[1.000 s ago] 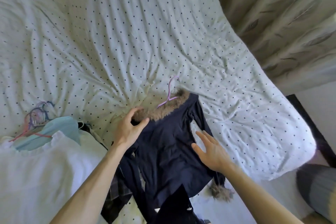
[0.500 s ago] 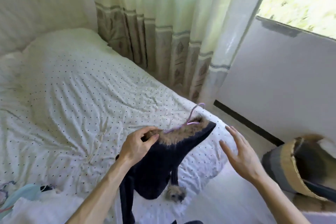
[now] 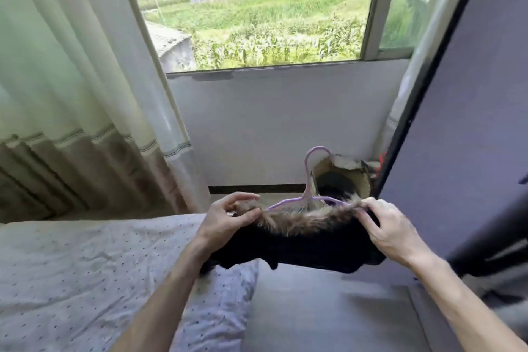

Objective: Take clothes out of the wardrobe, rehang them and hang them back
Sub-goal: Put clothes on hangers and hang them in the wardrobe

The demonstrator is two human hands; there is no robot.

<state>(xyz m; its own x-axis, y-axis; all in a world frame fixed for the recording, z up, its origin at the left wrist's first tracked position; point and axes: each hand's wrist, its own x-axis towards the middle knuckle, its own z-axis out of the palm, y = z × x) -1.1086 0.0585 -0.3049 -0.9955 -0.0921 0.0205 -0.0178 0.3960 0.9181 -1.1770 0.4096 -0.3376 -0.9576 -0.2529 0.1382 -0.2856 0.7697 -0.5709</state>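
Squarely in the middle of the view, a dark top (image 3: 300, 248) with a brown fur collar (image 3: 308, 220) is held up in the air by both hands, stretched level between them. The left hand (image 3: 228, 217), at about 9 o'clock from the top, pinches the left end of the fur between thumb and curled fingers. The right hand (image 3: 391, 228), at about 3 o'clock from it, pinches the right end of the collar, with the fingers bent over the edge of the cloth. A purple hanger (image 3: 310, 180) sits in the neckline. Its arms run along just above the fur, and its hook stands upright at 12 o'clock from the collar.

The top hangs over the near corner of a bed (image 3: 85, 266) covered in white cloth with small dark dots, which fills the view toward 8 o'clock. A pale curtain (image 3: 71, 80) with a brown patterned band falls at 10 o'clock. At 12 o'clock a window (image 3: 257, 8) looks out on green fields and a pale building. Behind the hanger's hook, against the white wall, a round basket (image 3: 343, 177) stands on the floor. A grey panel (image 3: 471, 123) with a dark edge rises at 3 o'clock.
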